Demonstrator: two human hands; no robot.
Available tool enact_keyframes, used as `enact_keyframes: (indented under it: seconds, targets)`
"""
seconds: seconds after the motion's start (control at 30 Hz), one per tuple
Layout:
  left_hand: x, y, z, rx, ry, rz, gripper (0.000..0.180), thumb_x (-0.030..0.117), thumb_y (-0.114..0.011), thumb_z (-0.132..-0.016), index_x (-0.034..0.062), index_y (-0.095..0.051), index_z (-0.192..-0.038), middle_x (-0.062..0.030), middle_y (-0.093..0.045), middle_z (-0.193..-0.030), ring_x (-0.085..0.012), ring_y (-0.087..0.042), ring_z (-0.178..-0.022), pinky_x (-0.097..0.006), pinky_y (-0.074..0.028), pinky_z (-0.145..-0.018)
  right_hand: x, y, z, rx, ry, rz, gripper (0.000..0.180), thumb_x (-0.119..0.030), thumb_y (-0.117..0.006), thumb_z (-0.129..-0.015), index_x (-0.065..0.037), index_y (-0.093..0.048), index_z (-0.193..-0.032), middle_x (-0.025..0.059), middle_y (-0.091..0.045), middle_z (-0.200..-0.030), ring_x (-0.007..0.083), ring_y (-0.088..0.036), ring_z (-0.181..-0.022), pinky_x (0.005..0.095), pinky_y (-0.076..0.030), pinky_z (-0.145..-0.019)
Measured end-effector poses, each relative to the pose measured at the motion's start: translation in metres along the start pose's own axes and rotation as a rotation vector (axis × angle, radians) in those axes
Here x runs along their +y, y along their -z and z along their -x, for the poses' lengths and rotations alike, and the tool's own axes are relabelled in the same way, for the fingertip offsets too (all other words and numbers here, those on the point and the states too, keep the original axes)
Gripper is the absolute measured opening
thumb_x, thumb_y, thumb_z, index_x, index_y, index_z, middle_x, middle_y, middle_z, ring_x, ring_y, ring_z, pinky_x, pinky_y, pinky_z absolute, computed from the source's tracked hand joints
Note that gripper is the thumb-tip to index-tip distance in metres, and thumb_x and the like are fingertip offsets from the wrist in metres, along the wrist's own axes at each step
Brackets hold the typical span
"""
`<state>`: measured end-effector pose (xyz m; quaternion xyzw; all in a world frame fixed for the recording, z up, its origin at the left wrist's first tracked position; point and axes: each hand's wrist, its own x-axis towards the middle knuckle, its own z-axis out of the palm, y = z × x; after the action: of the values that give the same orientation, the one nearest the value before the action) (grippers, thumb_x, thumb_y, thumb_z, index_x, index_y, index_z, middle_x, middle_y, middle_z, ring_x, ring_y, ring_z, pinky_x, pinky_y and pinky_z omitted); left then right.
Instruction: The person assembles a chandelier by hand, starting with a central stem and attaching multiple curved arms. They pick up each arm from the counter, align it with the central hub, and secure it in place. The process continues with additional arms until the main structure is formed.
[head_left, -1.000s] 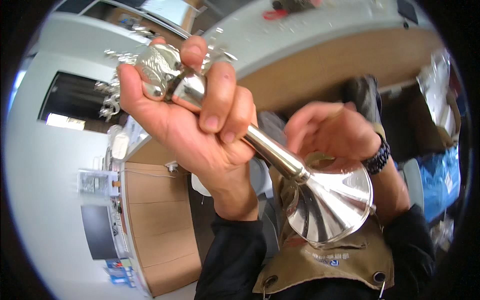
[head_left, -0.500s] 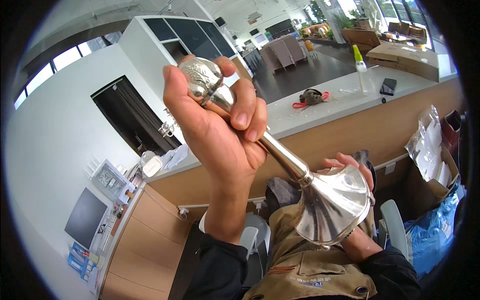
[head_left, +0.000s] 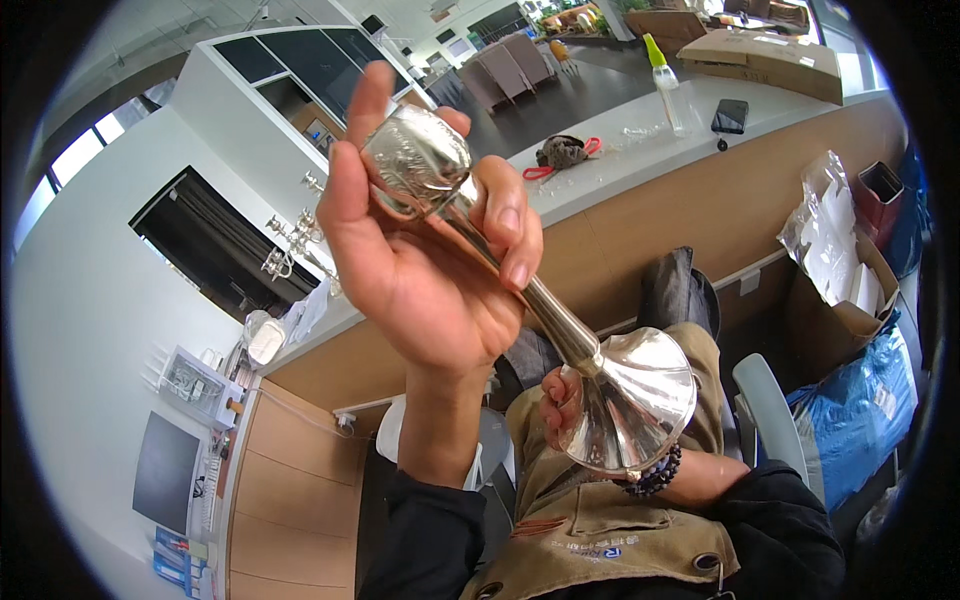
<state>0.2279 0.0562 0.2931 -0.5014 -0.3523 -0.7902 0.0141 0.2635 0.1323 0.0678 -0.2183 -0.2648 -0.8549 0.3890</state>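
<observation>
I hold a silver candlestick (head_left: 560, 330) slantwise in front of me, its embossed bulb end up and its flared round base (head_left: 640, 400) down toward my chest. My left hand (head_left: 420, 270) is wrapped around the bulb and upper stem, thumb raised beside the bulb. My right hand (head_left: 562, 398) sits behind the flared base with fingers curled against it. Most of that hand is hidden by the base, and a dark bead bracelet (head_left: 655, 478) shows on the wrist.
A long counter (head_left: 640, 160) carries a spray bottle (head_left: 665, 75), a dark phone (head_left: 730, 115), a dark cloth with red-handled scissors (head_left: 565, 152) and silver candelabra (head_left: 290, 250). To my right are an open cardboard box with white plastic (head_left: 835, 300), a blue bag (head_left: 855, 400) and a chair (head_left: 775, 420).
The candlestick has swung so the bulb points higher. My right hand dropped from above the base to behind it. The view has tilted, bringing the counter into sight.
</observation>
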Motion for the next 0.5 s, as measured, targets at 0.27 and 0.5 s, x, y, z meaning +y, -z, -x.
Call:
enact_keyframes:
  seconds: [0.27,0.5]
  targets:
    - [-0.007,0.010,0.010,0.050,-0.047,-0.022,0.062,0.055,-0.035,-0.103,0.0024,-0.059,-0.125,-0.0275,-0.060,-0.123,-0.0273,-0.059,-0.083,-0.030,-0.046,-0.044,-0.001,0.019,0.010,-0.032,0.036,0.013,0.045,-0.034,-0.046,-0.104,0.005,-0.045,-0.128,0.0290,-0.057,-0.108,0.0452,-0.062,-0.098,0.0514,-0.058,-0.083]
    - [-0.009,-0.001,0.013,-0.061,0.052,0.163,0.061,0.051,-0.035,-0.104,-0.0030,-0.057,-0.124,-0.0303,-0.054,-0.127,-0.0313,-0.062,-0.089,-0.030,-0.050,-0.046,-0.004,0.023,0.015,0.010,0.042,-0.025,0.039,-0.034,-0.045,-0.104,-0.010,-0.046,-0.134,0.0291,-0.054,-0.112,0.0486,-0.059,-0.103,0.0570,-0.057,-0.083]
